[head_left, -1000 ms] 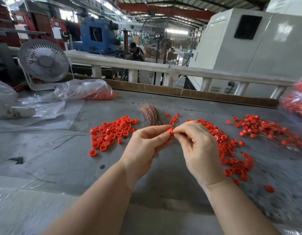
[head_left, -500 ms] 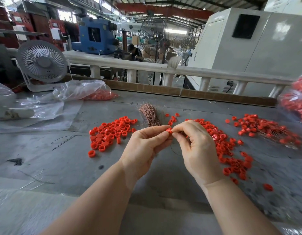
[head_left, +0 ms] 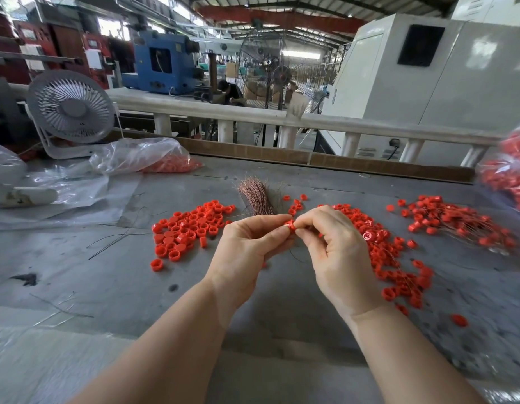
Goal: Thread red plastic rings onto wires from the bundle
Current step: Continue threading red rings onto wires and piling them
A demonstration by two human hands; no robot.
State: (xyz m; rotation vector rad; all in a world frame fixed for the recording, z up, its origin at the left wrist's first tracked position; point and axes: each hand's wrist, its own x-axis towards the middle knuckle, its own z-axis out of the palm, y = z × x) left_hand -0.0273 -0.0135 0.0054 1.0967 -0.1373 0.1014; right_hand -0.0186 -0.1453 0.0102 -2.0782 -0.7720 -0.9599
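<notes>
Your left hand [head_left: 247, 243] and right hand [head_left: 337, 252] meet above the middle of the grey tabletop [head_left: 107, 281]. Both pinch one red plastic ring [head_left: 290, 225]: left thumb and forefinger curl round it from the left, right fingertips [head_left: 304, 221] close on it from the right. A thin dark wire [head_left: 296, 256] trails below the hands; whether it passes through the ring cannot be told.

Wire bundle [head_left: 257, 196], coppery strands fanned at the far end, lies on the tabletop just beyond your left hand. Loose pile of red rings [head_left: 191, 225] sits to the left of the hands, one stray ring [head_left: 156, 264] apart at its near edge. A second scatter of rings [head_left: 395, 258] runs along the right side past your right hand. Farther right, a heap of rings with fine wires [head_left: 457, 220] showing among them.

Loose dark wires [head_left: 118, 239] lie left of the pile. Clear plastic bag [head_left: 145, 156] holding more red pieces rests at the far left, beside a white desk fan [head_left: 70, 107]. Another bag of red parts [head_left: 509, 176] sits at the right edge, blurred.
</notes>
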